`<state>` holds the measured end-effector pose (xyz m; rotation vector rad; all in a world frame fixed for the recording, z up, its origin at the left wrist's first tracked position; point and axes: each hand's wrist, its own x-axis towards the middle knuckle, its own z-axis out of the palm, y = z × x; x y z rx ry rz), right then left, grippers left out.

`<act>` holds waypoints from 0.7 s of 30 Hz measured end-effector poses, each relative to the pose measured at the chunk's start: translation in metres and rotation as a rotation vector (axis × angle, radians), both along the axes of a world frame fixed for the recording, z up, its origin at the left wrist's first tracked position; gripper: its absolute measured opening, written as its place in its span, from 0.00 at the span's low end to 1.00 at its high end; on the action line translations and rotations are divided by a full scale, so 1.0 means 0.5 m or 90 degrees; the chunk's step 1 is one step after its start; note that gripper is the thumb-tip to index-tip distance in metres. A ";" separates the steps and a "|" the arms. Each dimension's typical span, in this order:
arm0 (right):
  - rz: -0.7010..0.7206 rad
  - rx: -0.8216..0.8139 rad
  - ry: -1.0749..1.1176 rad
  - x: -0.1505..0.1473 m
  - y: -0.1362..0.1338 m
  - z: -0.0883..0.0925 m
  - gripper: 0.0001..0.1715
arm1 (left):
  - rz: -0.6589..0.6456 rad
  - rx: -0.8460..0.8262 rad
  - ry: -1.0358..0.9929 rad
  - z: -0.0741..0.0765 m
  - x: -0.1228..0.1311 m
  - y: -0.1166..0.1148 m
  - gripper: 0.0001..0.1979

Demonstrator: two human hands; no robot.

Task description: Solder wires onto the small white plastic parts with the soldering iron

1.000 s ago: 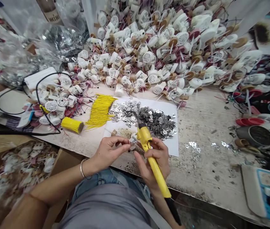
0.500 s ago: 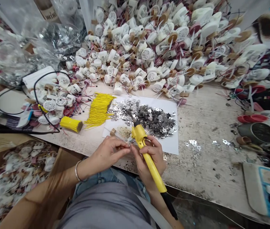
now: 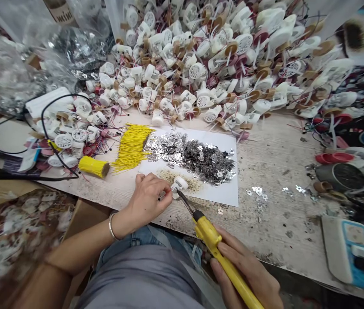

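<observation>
My left hand (image 3: 148, 199) pinches a small white plastic part (image 3: 179, 184) over the near edge of a white sheet (image 3: 230, 195). My right hand (image 3: 249, 277) grips a yellow soldering iron (image 3: 220, 253) low at the table's edge; its dark tip points up-left and touches the white part. On the sheet lie a heap of small silver metal pieces (image 3: 197, 156) and a patch of tiny beige bits (image 3: 194, 185). A fan of yellow wires (image 3: 132, 146) lies just left of the sheet.
A big pile of white and brown plastic parts (image 3: 214, 60) fills the back of the table. A yellow wire bundle (image 3: 94, 166) and black cable (image 3: 45, 128) lie left. Cartons of parts (image 3: 17, 231) sit lower left. Red caps (image 3: 329, 158), a metal cup (image 3: 342, 176) and a blue-white device (image 3: 352, 249) are right.
My right hand slid back along the soldering iron and swung it down to the right, so its tip now touches the white part. My left hand shifted slightly forward onto the sheet.
</observation>
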<state>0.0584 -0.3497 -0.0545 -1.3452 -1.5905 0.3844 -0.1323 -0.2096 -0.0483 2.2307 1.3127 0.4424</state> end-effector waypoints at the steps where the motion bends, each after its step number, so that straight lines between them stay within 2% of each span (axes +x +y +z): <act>1: 0.011 0.002 -0.015 0.002 -0.001 -0.001 0.25 | 0.000 0.002 0.001 -0.001 0.001 0.001 0.04; 10: 0.016 0.027 -0.073 0.005 0.005 -0.003 0.28 | 0.006 -0.034 -0.004 0.005 0.006 0.005 0.05; 15: 0.040 0.023 -0.092 0.008 0.008 0.010 0.27 | 0.013 -0.054 0.001 0.008 0.009 0.009 0.05; 19: 0.003 0.014 -0.078 0.006 0.008 0.026 0.26 | 0.009 -0.053 0.001 0.004 0.010 0.010 0.05; 21: -0.033 0.014 -0.055 0.002 0.008 0.020 0.28 | 0.011 -0.053 0.004 0.001 0.010 0.010 0.05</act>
